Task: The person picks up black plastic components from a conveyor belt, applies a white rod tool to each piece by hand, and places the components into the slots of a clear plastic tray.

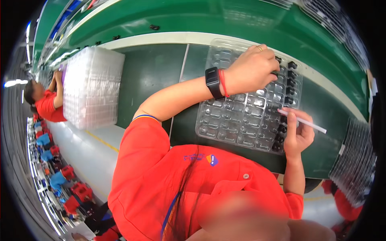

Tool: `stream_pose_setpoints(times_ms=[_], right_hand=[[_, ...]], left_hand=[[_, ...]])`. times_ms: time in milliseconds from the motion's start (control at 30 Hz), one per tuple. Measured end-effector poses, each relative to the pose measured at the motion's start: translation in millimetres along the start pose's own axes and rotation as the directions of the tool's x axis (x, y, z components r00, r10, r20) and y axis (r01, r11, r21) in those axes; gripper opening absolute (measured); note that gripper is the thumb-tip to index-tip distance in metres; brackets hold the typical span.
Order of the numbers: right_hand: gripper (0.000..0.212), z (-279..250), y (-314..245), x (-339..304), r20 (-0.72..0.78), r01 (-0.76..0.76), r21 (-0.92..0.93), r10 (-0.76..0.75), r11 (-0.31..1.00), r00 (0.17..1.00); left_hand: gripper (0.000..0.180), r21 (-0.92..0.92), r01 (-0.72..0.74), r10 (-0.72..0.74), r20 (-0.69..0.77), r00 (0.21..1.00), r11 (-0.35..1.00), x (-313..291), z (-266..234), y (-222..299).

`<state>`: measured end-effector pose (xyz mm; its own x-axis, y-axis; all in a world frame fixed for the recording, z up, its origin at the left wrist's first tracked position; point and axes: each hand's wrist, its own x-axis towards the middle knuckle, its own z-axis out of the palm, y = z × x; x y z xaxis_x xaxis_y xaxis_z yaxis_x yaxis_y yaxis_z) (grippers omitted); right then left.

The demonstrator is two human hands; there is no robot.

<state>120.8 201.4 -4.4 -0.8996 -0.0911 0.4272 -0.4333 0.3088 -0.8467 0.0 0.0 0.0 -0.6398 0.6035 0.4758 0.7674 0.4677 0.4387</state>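
Observation:
A clear plastic tray (233,124) with rows of moulded pockets lies on the dark green bench in front of me. Small black parts (290,82) fill pockets along its right side, and many pockets further left hold none. My left hand (255,68), with a black watch on its wrist, reaches over the tray's far half. Its fingers are closed around a small black part (275,73), mostly hidden by the fingertips. Near the tray's right edge, my right hand (298,132) grips a thin white stick (307,120), whose left end points at the pockets.
Tall stacks of clear trays (92,86) stand at the left of the bench. More trays (354,160) are stacked at the right edge. Beyond a pale rail runs a green surface (181,18) with a few small black parts (154,27). A co-worker in red (50,102) is at the far left.

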Motion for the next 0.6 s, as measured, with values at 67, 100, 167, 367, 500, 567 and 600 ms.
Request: stream_pose_setpoints(times_ms=[67,100,167,367,500,567,600], right_hand=[[0.009,-10,7,0,0.001,-0.014,-0.021,0.014,1.000,1.000],[0.009,6,3,-3,-0.002,-0.017,0.010,0.017,1.000,1.000],[0.009,6,1,-3,-0.047,-0.058,-0.007,0.058,0.998,0.997],[0.010,14,-2,0,-0.002,-0.055,0.037,0.055,0.998,0.998],[0.011,16,4,4,-0.044,-0.096,0.053,0.099,0.994,0.994],[0.011,17,4,5,-0.054,-0.088,0.105,0.094,0.991,0.994],[0.011,18,5,5,-0.050,-0.088,0.107,0.094,0.990,0.994]], left_hand=[[0.013,0.066,0.086,-0.076,-0.151,0.986,0.994,-3,-8,-6],[0.013,0.088,0.097,-0.084,-0.132,0.988,0.991,-16,-30,-23],[0.012,0.268,0.235,-0.141,-0.328,0.934,0.934,-29,-58,-62],[0.036,0.500,0.615,-0.278,-0.591,0.757,0.610,-117,-123,-176],[0.025,0.242,0.706,-0.512,-0.540,0.668,0.666,-136,-131,-197],[0.015,0.224,0.668,-0.446,-0.591,0.672,0.710,-139,-130,-204],[0.014,0.198,0.693,-0.476,-0.597,0.646,0.693,-134,-129,-200]])
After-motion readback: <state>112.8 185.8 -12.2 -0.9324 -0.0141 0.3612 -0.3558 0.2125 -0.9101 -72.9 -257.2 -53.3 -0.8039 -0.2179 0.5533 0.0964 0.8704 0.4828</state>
